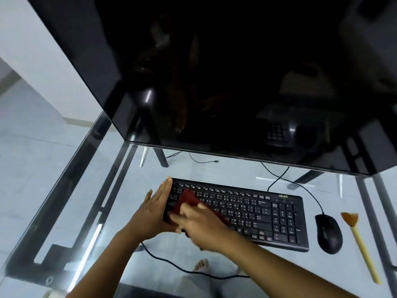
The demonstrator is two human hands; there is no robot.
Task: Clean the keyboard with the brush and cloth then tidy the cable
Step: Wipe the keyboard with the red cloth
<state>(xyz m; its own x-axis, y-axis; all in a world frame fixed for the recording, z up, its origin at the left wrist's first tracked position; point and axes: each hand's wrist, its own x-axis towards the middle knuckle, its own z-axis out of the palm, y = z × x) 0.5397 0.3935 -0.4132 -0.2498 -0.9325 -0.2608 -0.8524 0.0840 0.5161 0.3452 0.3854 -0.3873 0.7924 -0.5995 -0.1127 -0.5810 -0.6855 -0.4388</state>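
On the glass desk: we see the keyboard [253,214] lying flat on the glass desk [64,168], just below the dark monitor [236,72], with the mouse [328,233] just beside its right end.
Left hand: our left hand [154,209] lies flat, fingers straight, against the keyboard's left edge; it grips nothing, and we judge it is there to stop the board sliding.
Right hand: our right hand [199,224] presses the red cloth [189,201] onto the left-side keys, fingers bunched over it; the blur suggests a wiping stroke.
Brush: the brush [363,248] rests on the glass right of the mouse, untouched, clear of the wiping.
Cable: one black cable [182,267] trails loose near the front edge, another [300,186] runs from the mouse up behind the keyboard; neither is tidied.
Stage: we judge the cloth step is in hand, with the cable yet to come.
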